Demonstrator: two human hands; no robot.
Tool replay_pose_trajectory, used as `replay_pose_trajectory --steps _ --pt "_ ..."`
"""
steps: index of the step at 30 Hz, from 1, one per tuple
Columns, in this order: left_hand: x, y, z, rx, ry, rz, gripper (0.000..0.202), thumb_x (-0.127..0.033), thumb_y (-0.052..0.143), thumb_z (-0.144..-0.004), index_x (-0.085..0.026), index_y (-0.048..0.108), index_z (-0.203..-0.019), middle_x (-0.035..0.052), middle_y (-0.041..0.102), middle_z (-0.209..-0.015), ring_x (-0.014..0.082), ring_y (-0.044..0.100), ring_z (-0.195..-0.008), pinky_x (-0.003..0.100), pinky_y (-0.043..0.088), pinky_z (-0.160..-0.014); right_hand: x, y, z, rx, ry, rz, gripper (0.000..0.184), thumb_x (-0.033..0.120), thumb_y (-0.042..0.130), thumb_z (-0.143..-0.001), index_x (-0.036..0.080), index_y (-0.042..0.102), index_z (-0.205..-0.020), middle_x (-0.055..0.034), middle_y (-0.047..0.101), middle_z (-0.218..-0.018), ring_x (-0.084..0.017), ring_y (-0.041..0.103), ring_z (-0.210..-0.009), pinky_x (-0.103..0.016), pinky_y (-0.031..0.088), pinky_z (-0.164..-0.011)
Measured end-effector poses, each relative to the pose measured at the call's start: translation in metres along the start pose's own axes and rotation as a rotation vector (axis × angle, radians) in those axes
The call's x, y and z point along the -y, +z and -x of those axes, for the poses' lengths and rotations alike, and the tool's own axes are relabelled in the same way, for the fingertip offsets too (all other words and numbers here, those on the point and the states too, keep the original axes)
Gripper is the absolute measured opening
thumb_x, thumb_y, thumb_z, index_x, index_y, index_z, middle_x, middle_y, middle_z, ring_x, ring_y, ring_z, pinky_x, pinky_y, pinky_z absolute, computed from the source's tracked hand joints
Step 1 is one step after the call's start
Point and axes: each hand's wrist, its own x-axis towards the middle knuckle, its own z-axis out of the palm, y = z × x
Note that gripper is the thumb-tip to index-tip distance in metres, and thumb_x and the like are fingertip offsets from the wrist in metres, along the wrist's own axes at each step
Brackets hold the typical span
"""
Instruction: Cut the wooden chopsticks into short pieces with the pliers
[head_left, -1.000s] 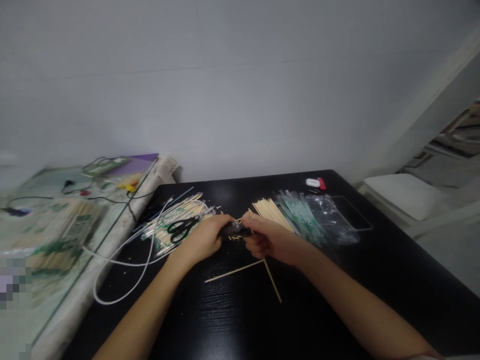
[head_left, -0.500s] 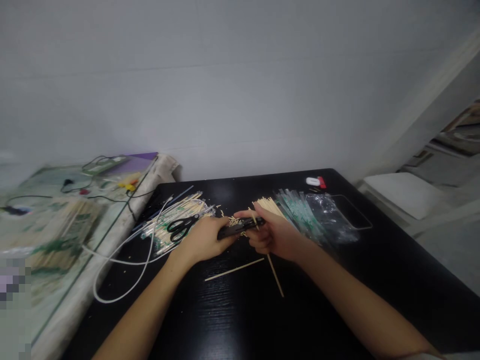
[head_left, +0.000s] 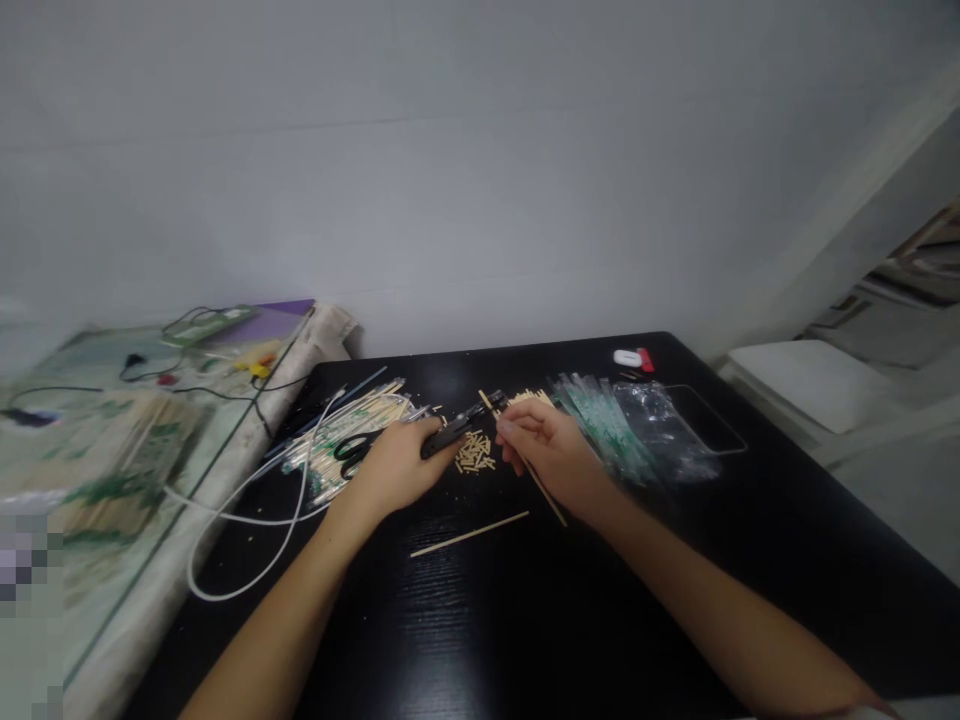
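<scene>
My left hand [head_left: 397, 465] is closed round a pair of black pliers [head_left: 450, 433], whose head points away to the right. A thin wooden chopstick [head_left: 545, 492] is pinched in my right hand [head_left: 551, 445], its upper end at the pliers' head; whether the jaws touch it I cannot tell. Below the pliers lies a heap of short cut wooden pieces [head_left: 474, 455]. Behind my right hand is a bundle of bare chopsticks [head_left: 529, 397], partly hidden. One loose chopstick [head_left: 470, 534] lies nearer to me on the black table [head_left: 480, 620].
Black scissors [head_left: 352, 452] rest on wrapped chopsticks [head_left: 322, 470] at left, beside a looped white cable [head_left: 191, 560]. Green-printed clear wrappers [head_left: 607, 420], a plastic bag [head_left: 675, 430] and a white case [head_left: 627, 358] lie at right. A glass-topped table [head_left: 90, 640] adjoins on the left.
My right hand has shifted up slightly and now pinches the chopstick with its fingertips, its top end raised. The pliers' head tilts further up and away, uncovering the cut pieces.
</scene>
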Motion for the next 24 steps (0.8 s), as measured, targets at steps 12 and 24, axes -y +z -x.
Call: replay_pose_trajectory --steps 12,24 --pt "-0.005 0.001 0.003 -0.073 0.003 -0.105 0.037 -0.054 0.057 -0.095 -0.022 0.06 -0.076 0.0018 0.062 -0.067 0.0179 0.055 -0.061 0.03 0.034 -0.062 0.004 -0.001 0.002 0.039 -0.07 0.058 0.022 0.039 0.071 -0.089 0.019 0.064 -0.088 0.0 0.068 -0.072 -0.008 0.049 -0.052 -0.023 0.036 -0.047" --pt "-0.005 0.001 0.006 -0.107 0.175 0.005 0.015 -0.036 0.059 -0.094 -0.022 0.064 -0.096 0.0029 0.067 -0.085 0.0199 0.06 -0.076 0.032 0.042 -0.07 0.013 0.0 0.009 0.155 -0.092 0.078 0.027 0.042 0.064 -0.096 0.021 0.061 -0.079 0.0015 0.064 -0.068 -0.008 0.043 -0.048 -0.026 0.031 -0.046"
